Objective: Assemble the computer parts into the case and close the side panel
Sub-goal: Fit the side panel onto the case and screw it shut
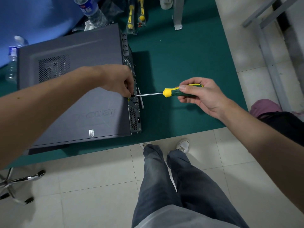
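A grey computer case (69, 89) lies on its side on the green table mat (181, 63), its side panel on top and its rear face turned right. My right hand (200, 96) grips the green-and-yellow handle of a screwdriver (174, 92), whose shaft runs left to the case's rear edge. My left hand (120, 81) reaches over the panel, fingers curled and pinching at the screwdriver tip by the rear edge. What sits under those fingertips is hidden.
Two plastic water bottles stand behind and left of the case, one tall (92, 10) and one at the far left (13, 56). Packaged yellow-handled screwdrivers (135, 15) lie at the back. A metal leg (177, 15) stands beyond. A chair base (18, 186) is on the tiled floor.
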A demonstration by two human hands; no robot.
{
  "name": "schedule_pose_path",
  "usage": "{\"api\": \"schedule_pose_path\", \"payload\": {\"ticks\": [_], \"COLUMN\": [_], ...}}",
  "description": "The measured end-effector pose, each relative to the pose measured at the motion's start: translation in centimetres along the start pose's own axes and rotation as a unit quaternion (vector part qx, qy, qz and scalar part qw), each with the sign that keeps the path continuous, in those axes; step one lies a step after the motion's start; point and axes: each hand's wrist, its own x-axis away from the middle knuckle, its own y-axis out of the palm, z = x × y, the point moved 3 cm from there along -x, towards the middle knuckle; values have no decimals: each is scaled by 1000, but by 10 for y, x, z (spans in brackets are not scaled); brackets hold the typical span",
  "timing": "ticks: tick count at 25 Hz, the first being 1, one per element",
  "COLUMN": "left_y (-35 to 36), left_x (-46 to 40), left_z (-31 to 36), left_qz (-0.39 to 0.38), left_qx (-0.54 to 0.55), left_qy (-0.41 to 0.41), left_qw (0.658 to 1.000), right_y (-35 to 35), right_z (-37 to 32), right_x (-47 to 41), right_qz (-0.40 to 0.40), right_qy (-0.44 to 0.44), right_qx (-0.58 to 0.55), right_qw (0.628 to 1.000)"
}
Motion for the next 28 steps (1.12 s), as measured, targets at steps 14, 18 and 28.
{"api": "schedule_pose_path", "payload": {"ticks": [14,18,28], "left_y": [13,25,114], "left_x": [9,24,44], "left_z": [4,-9,-18], "left_qz": [7,108,416], "left_qx": [11,103,83], "left_qy": [-15,5,-153], "left_qw": [1000,989,892], "right_y": [3,7,4], "right_z": [16,9,-3], "right_x": [11,3,-12], "right_qz": [-41,-31,17], "right_qy": [62,33,63], "right_qx": [46,86,195], "right_qw": [996,995,979]}}
